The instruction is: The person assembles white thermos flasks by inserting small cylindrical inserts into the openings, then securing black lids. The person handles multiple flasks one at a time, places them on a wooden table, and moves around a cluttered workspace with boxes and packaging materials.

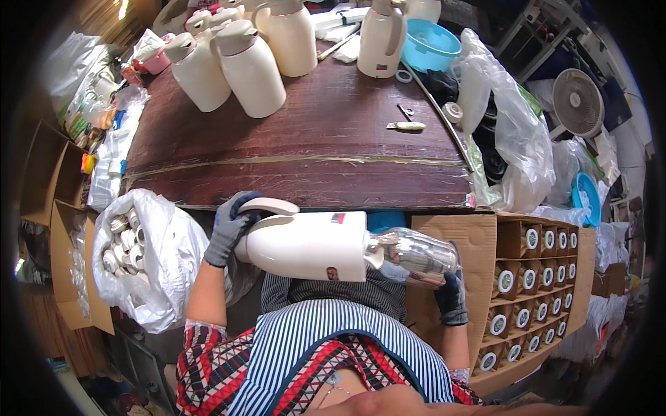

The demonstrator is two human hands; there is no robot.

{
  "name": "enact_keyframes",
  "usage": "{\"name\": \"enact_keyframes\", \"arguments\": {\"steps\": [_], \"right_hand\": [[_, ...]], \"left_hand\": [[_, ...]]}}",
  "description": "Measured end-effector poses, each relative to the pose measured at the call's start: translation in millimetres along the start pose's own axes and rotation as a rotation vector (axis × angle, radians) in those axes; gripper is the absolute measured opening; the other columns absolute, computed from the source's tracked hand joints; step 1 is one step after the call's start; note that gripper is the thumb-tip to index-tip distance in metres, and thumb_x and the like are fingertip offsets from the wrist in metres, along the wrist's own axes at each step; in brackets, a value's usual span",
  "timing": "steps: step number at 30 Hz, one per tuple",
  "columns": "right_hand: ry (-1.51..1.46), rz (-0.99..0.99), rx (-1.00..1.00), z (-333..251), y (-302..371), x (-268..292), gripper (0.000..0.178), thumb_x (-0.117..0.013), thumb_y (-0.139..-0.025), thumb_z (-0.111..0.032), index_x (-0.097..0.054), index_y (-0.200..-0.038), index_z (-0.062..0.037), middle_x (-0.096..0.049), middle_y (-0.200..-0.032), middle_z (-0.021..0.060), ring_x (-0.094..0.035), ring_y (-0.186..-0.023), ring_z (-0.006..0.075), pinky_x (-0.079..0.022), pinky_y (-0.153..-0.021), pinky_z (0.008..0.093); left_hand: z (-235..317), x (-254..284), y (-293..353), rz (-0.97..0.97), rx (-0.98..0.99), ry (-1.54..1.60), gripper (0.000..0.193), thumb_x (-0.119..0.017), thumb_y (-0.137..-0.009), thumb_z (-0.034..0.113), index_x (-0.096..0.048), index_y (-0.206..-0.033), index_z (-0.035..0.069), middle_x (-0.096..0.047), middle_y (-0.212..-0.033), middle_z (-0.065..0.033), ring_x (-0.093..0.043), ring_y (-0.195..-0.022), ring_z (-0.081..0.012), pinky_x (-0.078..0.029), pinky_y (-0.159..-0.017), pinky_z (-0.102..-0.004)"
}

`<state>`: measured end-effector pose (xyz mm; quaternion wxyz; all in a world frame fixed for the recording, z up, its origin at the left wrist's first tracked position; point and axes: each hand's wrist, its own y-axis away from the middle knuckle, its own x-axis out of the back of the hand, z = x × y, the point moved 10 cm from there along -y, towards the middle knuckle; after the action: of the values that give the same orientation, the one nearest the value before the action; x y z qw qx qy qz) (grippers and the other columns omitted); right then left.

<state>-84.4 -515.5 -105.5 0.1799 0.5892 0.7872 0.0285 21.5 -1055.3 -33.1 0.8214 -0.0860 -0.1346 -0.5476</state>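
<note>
A cream thermos jug (309,246) lies sideways in the air above my lap, its base end toward the right. My left hand (230,225), in a grey and dark work glove, is closed round its top end beside the handle. At the jug's base end is a shiny silver glass liner (416,249); how far it goes inside cannot be seen. My right hand (452,299), gloved too, holds the liner's rounded outer end, its fingers partly hidden behind the glass.
Several finished-looking cream jugs (253,76) stand on the dark red table (298,149), with a utility knife (406,126) and a blue basin (430,47). A divided carton (454,232) of liners is at right. A white bag (177,253) of small parts sits at left.
</note>
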Motion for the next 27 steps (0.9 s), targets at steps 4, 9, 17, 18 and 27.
{"name": "enact_keyframes", "arguments": {"steps": [4,9,17,18,27], "right_hand": [[-0.049,-0.167,-0.047,41.3,-18.2,-28.7,0.070,-0.065,-0.101,-0.034,-0.034,-0.156,-0.0041,-0.058,-0.138,0.0134,-0.060,-0.119,0.0251,-0.054,-0.098,0.0389],[0.125,-0.226,-0.219,44.0,-28.9,-88.6,0.093,-0.072,-0.094,-0.044,-0.025,-0.163,-0.0052,-0.043,-0.158,0.0171,-0.042,-0.146,0.0303,-0.037,-0.118,0.0389],[0.192,-0.371,-0.253,19.7,-24.2,-104.6,0.098,-0.087,-0.083,-0.038,-0.035,-0.160,-0.0061,-0.050,-0.154,0.0158,-0.051,-0.138,0.0265,-0.043,-0.114,0.0411],[0.209,-0.396,-0.278,25.5,-23.1,-110.0,0.093,-0.086,-0.083,-0.032,-0.038,-0.158,-0.0047,-0.052,-0.151,0.0145,-0.053,-0.134,0.0248,-0.044,-0.113,0.0391],[0.352,-0.544,-0.304,26.0,-19.2,-126.8,0.071,-0.082,-0.087,-0.016,-0.050,-0.148,-0.0001,-0.063,-0.137,0.0106,-0.060,-0.125,0.0200,-0.048,-0.108,0.0350]], "left_hand": [[29.5,-39.1,-11.9,-0.107,-0.036,-0.118,0.047,-0.068,-0.078,-0.003,-0.067,-0.125,0.001,-0.074,-0.112,-0.0109,-0.071,-0.105,-0.0192,-0.055,-0.096,-0.0328],[7.9,-93.3,-5.6,-0.199,-0.037,-0.195,0.048,-0.072,-0.081,0.004,-0.065,-0.128,0.004,-0.073,-0.117,-0.0117,-0.071,-0.107,-0.0252,-0.055,-0.097,-0.0356],[-71.8,-109.6,35.1,-0.248,0.223,0.363,0.039,-0.072,-0.095,0.027,-0.062,-0.124,0.002,-0.067,-0.114,-0.0085,-0.063,-0.108,-0.0195,-0.049,-0.099,-0.0324],[-66.6,-112.3,35.9,-0.230,0.237,0.321,0.036,-0.072,-0.096,0.027,-0.063,-0.120,0.002,-0.068,-0.112,-0.0082,-0.063,-0.107,-0.0192,-0.049,-0.097,-0.0323],[-59.9,-113.7,30.9,-0.210,0.336,0.479,0.022,-0.071,-0.097,0.019,-0.068,-0.113,0.004,-0.072,-0.103,-0.0061,-0.067,-0.097,-0.0154,-0.053,-0.091,-0.0300]]}}
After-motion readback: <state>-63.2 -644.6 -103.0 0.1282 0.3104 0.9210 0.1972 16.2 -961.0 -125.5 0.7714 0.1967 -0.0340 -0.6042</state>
